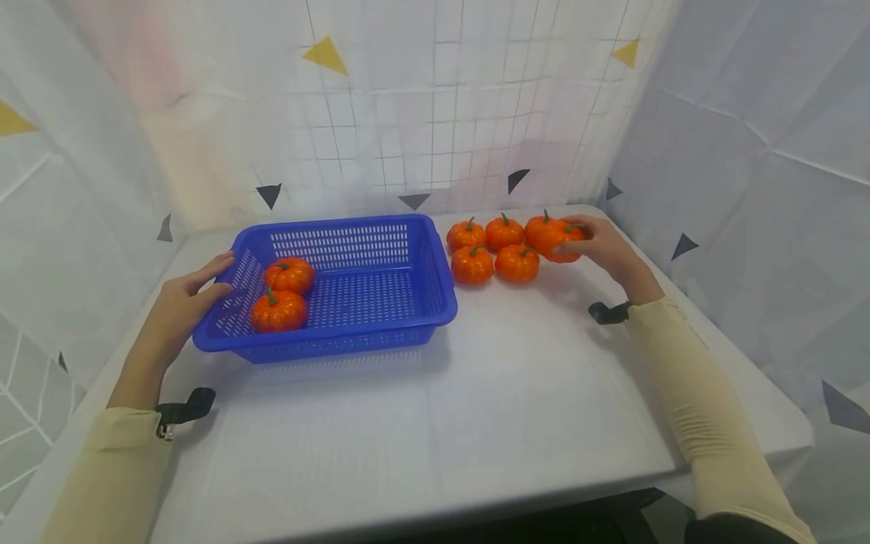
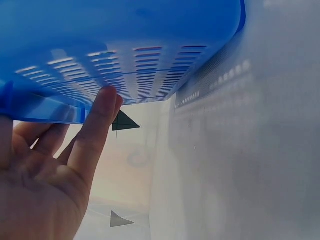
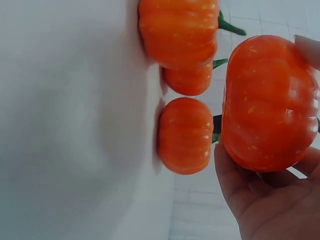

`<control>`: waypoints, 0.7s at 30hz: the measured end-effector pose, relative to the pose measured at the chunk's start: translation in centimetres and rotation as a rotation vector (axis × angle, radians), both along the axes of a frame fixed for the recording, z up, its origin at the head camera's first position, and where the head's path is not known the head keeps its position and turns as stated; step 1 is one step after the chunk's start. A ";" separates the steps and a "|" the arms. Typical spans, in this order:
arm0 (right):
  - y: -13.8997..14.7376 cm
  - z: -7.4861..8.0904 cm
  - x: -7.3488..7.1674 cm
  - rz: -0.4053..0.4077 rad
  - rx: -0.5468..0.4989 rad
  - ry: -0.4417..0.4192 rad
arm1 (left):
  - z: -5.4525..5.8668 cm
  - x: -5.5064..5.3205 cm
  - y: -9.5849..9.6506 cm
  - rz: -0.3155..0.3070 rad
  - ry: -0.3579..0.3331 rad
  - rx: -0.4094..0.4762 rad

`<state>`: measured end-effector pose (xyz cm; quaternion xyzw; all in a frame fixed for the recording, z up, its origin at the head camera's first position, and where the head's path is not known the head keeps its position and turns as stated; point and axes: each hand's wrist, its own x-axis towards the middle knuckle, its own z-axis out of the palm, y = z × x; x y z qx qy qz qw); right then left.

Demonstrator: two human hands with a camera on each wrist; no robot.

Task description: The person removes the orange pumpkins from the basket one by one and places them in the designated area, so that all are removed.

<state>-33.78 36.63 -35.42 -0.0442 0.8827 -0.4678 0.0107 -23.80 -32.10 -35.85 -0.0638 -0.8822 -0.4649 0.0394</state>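
At the left end of a blue plastic basket, my left hand grips the rim. In the left wrist view the left hand reaches up under the rim, one digit along the slotted outer wall. Two orange toy pumpkins sit inside the basket's left part. My right hand holds another pumpkin between thumb and fingers, raised off the table. Several more pumpkins with green stems stand on the table between the basket and the right hand, one partly hidden behind the held one.
A white-covered table lies under everything, its front edge near the bottom of the head view. Pale sheets with a grid and dark and yellow triangles hang behind and at both sides, close to the table's edges.
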 end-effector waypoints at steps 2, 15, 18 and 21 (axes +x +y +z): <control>0.2 -0.3 -0.1 -0.008 0.007 0.000 | 0.0 0.1 0.0 -0.002 0.001 0.003; 1.0 -2.6 -1.2 -0.074 0.115 -0.036 | -0.1 0.0 0.0 0.000 -0.006 0.004; 1.0 -2.8 -1.3 -0.079 0.129 -0.030 | -0.2 0.0 0.0 0.000 -0.006 0.012; 1.0 -3.0 -1.3 -0.084 0.134 -0.037 | -0.2 -0.1 0.0 0.004 -0.009 0.014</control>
